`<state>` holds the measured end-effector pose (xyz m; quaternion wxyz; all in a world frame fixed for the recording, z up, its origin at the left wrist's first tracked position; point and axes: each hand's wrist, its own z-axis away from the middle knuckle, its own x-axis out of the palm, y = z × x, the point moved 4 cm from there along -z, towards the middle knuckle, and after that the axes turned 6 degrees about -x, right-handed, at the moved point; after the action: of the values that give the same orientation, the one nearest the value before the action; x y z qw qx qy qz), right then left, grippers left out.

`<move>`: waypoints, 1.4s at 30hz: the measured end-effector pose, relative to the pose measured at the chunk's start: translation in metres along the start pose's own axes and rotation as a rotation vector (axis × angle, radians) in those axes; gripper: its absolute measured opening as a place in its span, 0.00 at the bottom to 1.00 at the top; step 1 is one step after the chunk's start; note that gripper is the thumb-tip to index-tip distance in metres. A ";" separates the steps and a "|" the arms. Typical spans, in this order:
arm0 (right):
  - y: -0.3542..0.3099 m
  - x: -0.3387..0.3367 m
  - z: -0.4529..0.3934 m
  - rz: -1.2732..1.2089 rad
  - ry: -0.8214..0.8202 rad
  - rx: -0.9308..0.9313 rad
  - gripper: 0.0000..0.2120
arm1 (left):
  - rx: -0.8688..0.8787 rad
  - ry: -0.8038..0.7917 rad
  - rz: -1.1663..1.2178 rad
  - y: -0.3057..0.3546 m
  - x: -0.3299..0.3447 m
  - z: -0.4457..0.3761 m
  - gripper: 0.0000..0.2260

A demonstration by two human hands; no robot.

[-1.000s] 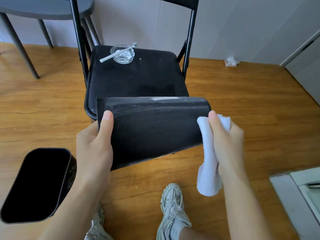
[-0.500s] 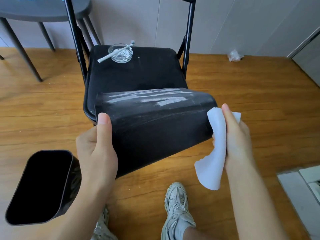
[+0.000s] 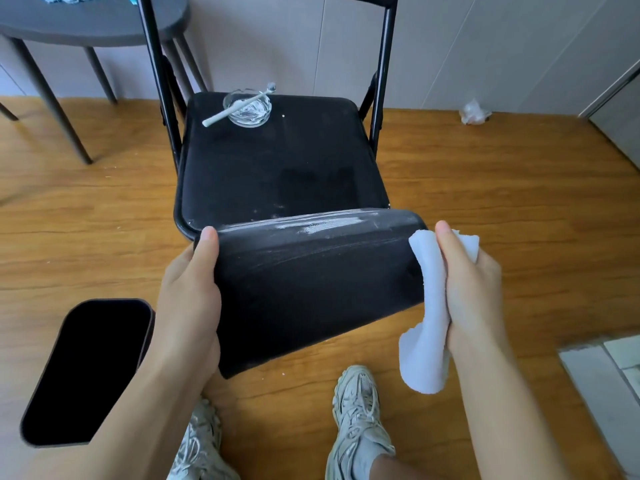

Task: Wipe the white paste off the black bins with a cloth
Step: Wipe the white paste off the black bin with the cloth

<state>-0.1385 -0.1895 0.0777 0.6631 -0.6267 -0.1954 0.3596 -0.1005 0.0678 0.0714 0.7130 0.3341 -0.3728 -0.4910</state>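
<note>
Head view: left hand (image 3: 188,299) grips the black bin (image 3: 311,285) by its left edge, held over the chair (image 3: 277,161) front. Right hand (image 3: 474,282) clenches the soft cloth (image 3: 427,313) at the bin's right end. Bin looks light, stiff, slick; paste (image 3: 311,226) streaks the top edge.

1. Held bin (image 3: 311,289) tips back vs 0.5 s ago: streaked face turns away, only a narrow strip along its top edge shows now.
2. White paste (image 3: 322,226) looks like one thin band, not several broad streaks.
3. Right hand (image 3: 474,289) w/ cloth (image 3: 427,306) comes in from clear of the bin's right end; cloth now lies against that corner.
</note>
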 end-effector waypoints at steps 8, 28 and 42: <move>-0.006 0.000 -0.002 -0.102 0.059 -0.032 0.15 | 0.200 -0.172 0.024 0.018 0.002 0.007 0.13; -0.022 -0.002 -0.007 0.283 0.136 -0.369 0.09 | 0.026 -0.029 0.027 -0.003 -0.007 0.011 0.10; -0.021 0.091 0.075 0.578 -0.137 -0.798 0.14 | 0.087 0.042 0.003 -0.012 -0.005 0.007 0.16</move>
<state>-0.1258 -0.0711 0.0913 0.2304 -0.8351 -0.1789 0.4663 -0.1132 0.0677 0.0634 0.7063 0.3744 -0.3791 -0.4661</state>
